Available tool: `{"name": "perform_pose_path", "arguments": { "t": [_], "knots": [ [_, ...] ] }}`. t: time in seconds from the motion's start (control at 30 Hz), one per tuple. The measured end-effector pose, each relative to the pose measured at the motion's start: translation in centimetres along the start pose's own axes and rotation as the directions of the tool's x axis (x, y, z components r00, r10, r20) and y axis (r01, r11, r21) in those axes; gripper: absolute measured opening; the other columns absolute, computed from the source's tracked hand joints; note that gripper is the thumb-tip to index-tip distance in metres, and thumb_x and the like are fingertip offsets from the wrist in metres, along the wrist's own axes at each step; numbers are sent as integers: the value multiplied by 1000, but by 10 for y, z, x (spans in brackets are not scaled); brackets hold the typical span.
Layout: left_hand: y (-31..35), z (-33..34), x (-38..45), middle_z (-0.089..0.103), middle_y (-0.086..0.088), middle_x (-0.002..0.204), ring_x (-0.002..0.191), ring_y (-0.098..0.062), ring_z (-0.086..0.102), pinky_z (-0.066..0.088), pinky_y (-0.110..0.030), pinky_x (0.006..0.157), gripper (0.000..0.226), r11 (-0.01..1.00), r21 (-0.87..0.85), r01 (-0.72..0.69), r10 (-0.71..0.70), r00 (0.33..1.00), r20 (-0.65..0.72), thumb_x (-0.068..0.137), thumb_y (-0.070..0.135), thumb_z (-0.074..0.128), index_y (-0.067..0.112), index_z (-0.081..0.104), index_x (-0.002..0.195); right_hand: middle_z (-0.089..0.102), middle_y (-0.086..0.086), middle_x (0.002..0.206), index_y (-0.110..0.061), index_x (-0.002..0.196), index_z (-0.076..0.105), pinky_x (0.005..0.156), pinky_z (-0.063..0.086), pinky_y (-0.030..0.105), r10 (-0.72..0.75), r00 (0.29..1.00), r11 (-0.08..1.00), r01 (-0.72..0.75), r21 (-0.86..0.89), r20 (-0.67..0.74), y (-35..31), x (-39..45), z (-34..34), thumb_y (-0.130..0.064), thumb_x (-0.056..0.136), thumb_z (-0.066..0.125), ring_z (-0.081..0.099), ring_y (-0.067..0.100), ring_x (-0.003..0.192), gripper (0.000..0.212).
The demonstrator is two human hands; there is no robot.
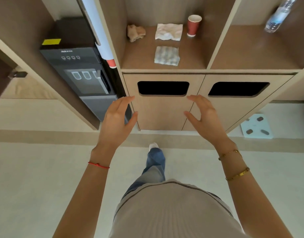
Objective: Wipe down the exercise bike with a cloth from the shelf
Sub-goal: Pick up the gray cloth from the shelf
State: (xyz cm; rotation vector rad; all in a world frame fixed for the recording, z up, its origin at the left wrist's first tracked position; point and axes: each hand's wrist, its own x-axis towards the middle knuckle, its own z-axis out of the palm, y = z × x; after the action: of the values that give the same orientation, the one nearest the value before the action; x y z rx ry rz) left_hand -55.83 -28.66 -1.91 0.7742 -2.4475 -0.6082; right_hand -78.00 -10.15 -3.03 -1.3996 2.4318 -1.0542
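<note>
Fingers of left hand [117, 115] and right hand [205, 115] spread and relaxed, palms facing each other, holding nothing, raised before cabinet door [163, 110]. Folded grey-white cloth [166, 56] flat near front edge of shelf [137, 57], above both hands. Behind it: crumpled white tissue [168, 31], brown wad [135, 32], red paper cup [193, 24]. Water dispenser [79, 69] at left.

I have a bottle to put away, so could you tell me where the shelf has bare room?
The right compartment is mostly bare, with only a water bottle at the back. In the middle compartment, the front corners beside the grey cloth are free. Its back is crowded: brown wad, white cloth, red cup.
</note>
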Motion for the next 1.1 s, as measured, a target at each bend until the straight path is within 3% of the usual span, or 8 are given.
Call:
{"name": "perform_pose_path", "arguments": {
  "t": [0.07,0.2,0.37,0.5,0.63,0.8,0.93,1.1],
  "knots": [
    [-12,9,30,54,-2,137,129,-18,48,42,-37,107,44,1000,-3,-17,17,1000,1,95,26,58,16,49,137,53,5,139,-13,137,50,114,32,32,3,1000,1000,-3,-9,-12,8,30,4,-23,94,62,40,22,137,46],
    [-37,25,97,53,-1,135,126,-17,48,41,-28,105,44,999,-3,-51,51,999,18,95,25,58,17,48,138,55,5,135,-11,135,52,105,20,3,11,999,1000,-11,-19,-47,21,94,9,-20,93,64,42,18,131,44],
    [-73,49,185,56,-7,131,121,-22,50,42,-34,105,45,996,48,-72,71,997,26,95,24,58,13,49,137,53,3,132,-14,135,50,103,37,25,28,998,1000,-28,-13,-54,37,181,15,-21,94,62,47,17,125,44],
    [-98,76,239,55,-10,130,120,-26,51,43,-42,105,46,994,73,-77,73,996,53,93,22,59,11,49,137,52,7,134,-11,133,52,106,38,32,51,996,995,-56,-78,-72,59,244,31,-22,93,62,46,25,125,43],
    [-121,102,276,57,-12,128,119,-30,53,44,-48,103,48,991,106,-84,70,990,123,92,23,59,10,49,137,55,13,120,-4,126,55,97,46,45,127,991,986,-131,-102,-45,84,295,52,-22,92,64,51,31,112,40],
    [-143,132,303,51,-10,139,130,-29,47,35,-47,112,52,985,167,-35,-7,970,241,94,29,55,11,44,142,54,14,126,-8,135,49,103,42,43,231,973,968,-228,-105,21,104,344,74,-30,93,61,48,31,119,49],
    [-149,149,314,48,-8,143,134,-27,42,30,-42,113,52,981,192,3,-57,960,275,95,31,53,12,44,142,44,10,146,-15,146,37,110,38,46,254,960,961,-237,-142,116,111,371,90,-32,93,62,41,33,131,61],
    [-151,165,317,41,-8,150,143,-28,31,23,-47,118,53,981,191,38,-95,949,299,95,33,52,13,43,143,31,5,156,-20,151,28,112,30,47,247,945,955,-198,-222,217,119,381,104,-34,93,62,37,33,136,69]
  ]
}}
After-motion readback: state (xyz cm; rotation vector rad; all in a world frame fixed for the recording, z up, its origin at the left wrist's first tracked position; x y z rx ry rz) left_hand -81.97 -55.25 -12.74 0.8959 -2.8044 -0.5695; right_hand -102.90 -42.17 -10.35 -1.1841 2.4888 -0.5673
